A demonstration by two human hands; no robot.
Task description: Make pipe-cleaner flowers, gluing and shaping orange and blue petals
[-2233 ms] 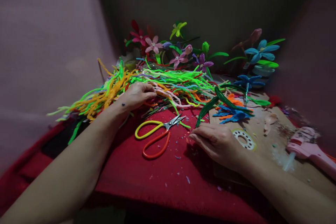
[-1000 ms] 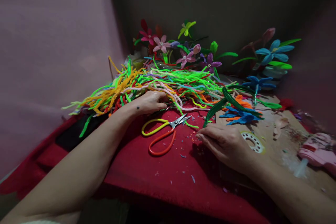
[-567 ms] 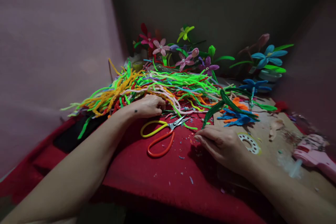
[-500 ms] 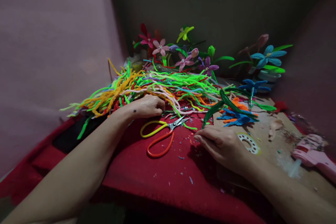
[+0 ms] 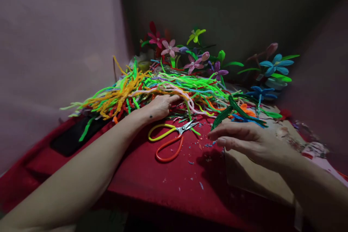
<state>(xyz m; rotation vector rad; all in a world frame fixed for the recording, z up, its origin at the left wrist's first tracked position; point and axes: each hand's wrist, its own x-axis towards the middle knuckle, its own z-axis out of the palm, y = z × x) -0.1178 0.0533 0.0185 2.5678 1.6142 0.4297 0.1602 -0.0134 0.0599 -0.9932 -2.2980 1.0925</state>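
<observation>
Since the frame half a second back, the right hand (image 5: 252,139) has parted its thumb from its fingers, and the left hand (image 5: 159,107) has pushed a little further into the strands. Right of centre, the dark green leaf (image 5: 222,117) leans at a tilt, its lower end passing behind the right fingers. I read that grip as slackened, with a narrow gap and nothing visible in it; whether a finger touches the leaf, I cannot tell.

Mid-frame, the left hand meets the near edge of the pile of fuzzy stems (image 5: 174,79), just beside a pink stem (image 5: 191,105). Its fingertips are hidden, so I cannot tell whether that grip holds anything. Working there, I would part the loops gently, pinch one piece near its end and draw it out lengthwise, so neighbours don't snag. I would also keep the wrist off the scissors (image 5: 179,129), which lie just below with their blades slightly apart.

Behind the right hand sit orange pieces (image 5: 248,110); under it, cardboard (image 5: 252,174) lies on the red surface (image 5: 146,192). Finished-looking flowers (image 5: 170,48) fill the upper middle.
</observation>
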